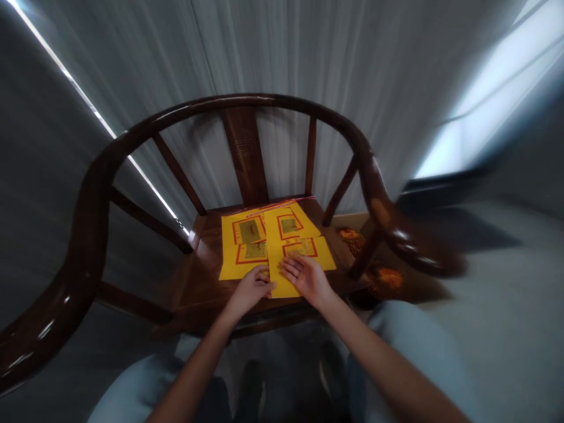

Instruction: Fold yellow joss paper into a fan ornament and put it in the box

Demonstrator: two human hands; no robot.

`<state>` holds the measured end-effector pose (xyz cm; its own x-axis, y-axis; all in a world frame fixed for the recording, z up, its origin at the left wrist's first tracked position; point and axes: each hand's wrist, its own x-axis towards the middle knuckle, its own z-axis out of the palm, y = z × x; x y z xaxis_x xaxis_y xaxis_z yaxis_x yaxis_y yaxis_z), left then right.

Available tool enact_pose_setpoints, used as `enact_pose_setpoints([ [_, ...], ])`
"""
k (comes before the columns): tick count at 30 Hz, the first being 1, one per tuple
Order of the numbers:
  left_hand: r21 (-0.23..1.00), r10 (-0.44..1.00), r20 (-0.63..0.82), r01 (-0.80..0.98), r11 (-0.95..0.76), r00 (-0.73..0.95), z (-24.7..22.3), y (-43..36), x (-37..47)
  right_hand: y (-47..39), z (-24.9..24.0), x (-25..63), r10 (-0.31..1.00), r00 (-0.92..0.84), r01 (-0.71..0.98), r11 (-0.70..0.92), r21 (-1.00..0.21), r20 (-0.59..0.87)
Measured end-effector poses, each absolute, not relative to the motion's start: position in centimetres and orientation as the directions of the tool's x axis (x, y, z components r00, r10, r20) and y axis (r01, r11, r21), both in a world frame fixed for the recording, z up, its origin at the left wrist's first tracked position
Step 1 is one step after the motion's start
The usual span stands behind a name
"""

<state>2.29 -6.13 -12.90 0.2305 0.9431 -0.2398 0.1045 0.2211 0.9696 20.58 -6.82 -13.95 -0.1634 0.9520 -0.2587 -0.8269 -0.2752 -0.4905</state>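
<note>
Yellow paper sheets with red-framed prints and dull gold patches lie overlapping on a wooden chair seat. One narrow yellow sheet (274, 235) runs down the middle, on top of a left yellow sheet (229, 258) and a right yellow sheet (326, 255). At the front left corner of the middle sheet, my left hand (253, 288) is closed, its thumb and fingers pinching the edge. My right hand (311, 281) rests over the front part of the same sheet with its fingers stretched out, and it covers part of a lower red frame.
The dark wooden armchair (247, 100) curves round the papers with its backrest and arms. Its seat (200, 264) shows bare wood at the left. Orange-patterned items (383, 279) sit low beyond the right arm. A grey corrugated wall (282, 53) stands behind.
</note>
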Motion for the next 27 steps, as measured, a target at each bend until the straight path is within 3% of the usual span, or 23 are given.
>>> enact_pose_setpoints([
  [17,0.960,0.945,-0.265,0.139,0.242,0.191,-12.5,-6.6,3.0,-5.1,-15.7,21.9,0.962,-0.152,-0.886,-0.233,-0.400,-0.225],
  [27,0.935,0.944,-0.320,0.183,0.303,0.076,-12.0,-6.0,4.0,-5.7,-15.2,21.7,0.944,-0.215,-0.877,-0.299,-0.375,-0.251],
])
